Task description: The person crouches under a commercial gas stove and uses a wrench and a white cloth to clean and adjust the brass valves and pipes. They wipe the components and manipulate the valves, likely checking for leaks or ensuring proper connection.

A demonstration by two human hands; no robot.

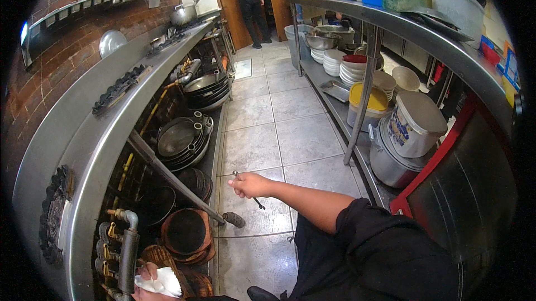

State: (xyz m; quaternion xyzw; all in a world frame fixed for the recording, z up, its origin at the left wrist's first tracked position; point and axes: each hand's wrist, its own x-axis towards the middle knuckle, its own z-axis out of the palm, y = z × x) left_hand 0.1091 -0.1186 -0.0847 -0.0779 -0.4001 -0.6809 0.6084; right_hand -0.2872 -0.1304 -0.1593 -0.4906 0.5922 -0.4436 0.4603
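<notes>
The right hand [249,184] is stretched out over the tiled floor [290,133], its grip pinching a thin metal tool [252,194] whose ends stick out above and below the fist; whether it is a skewer, tongs or a lighter is too small to tell. The left hand [146,276], low at the picture's edge, has its grip pressed together on a crumpled white cloth [161,282], held against the round wooden boards [187,233] stacked on the low shelf under the stove counter [106,133]. Just beside the cloth runs the gas pipe with brass valves [124,245]; further along the shelf lie stacked dark frying pans [181,140].

As a judgement, the wiping goes best if the cloth stays bunched and clear of the valves, so no knob is turned by a brush of the knuckles. The thin tool is better kept pointed away from the body and off the floor while the left hand works, and the long metal handle [184,186] slanting across the shelf front deserves a wide berth.
</notes>
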